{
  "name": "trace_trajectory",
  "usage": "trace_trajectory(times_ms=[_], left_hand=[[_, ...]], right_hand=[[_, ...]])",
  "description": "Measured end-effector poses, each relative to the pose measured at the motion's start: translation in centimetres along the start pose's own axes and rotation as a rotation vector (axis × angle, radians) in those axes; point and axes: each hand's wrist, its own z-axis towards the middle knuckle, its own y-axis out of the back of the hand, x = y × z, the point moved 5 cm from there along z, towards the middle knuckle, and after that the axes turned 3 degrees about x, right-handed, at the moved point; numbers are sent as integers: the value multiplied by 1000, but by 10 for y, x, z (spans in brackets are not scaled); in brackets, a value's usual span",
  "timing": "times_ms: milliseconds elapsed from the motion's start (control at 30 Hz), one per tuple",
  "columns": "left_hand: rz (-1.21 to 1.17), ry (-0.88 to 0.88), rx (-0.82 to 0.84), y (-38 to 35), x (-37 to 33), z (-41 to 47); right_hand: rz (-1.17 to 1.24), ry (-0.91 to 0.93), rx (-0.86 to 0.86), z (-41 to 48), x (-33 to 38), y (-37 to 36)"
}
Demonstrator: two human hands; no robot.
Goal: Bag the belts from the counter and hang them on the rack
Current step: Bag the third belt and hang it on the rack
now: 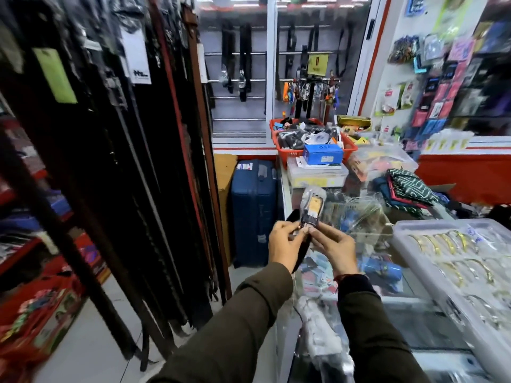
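Observation:
Both hands hold one black belt over the counter's left edge. My left hand [283, 243] and my right hand [333, 248] pinch it just below the buckle end, which stands up inside a clear plastic bag [312, 205] with a yellow card. The belt's black strap [300, 255] hangs down between my wrists. The glass counter [392, 299] lies under and to the right of my hands. A rack of many hanging black and brown belts [124, 161] fills the left side.
A clear box of gold bangles [456, 261] sits on the counter's right. Red baskets of goods [309, 142] and a blue box [322, 153] stand at the counter's far end. A blue suitcase [253, 211] stands on the floor beside it. More bagged items [323, 335] hang below my arms.

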Motion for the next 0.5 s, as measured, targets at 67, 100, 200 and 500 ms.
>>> trace_trajectory(times_ms=[67, 100, 200, 500], left_hand=[[28, -24, -52, 17, -7, -7], [48, -51, -78, 27, -11, -11], [89, -126, -155, 57, -26, -19], [-187, -211, -363, 151, -92, -26]], right_hand=[[-88, 41, 40, -4, 11, -21], [-112, 62, 58, -6, 16, -32], [-222, 164, 100, -14, 34, -61], [-118, 306, 298, -43, 103, -141]])
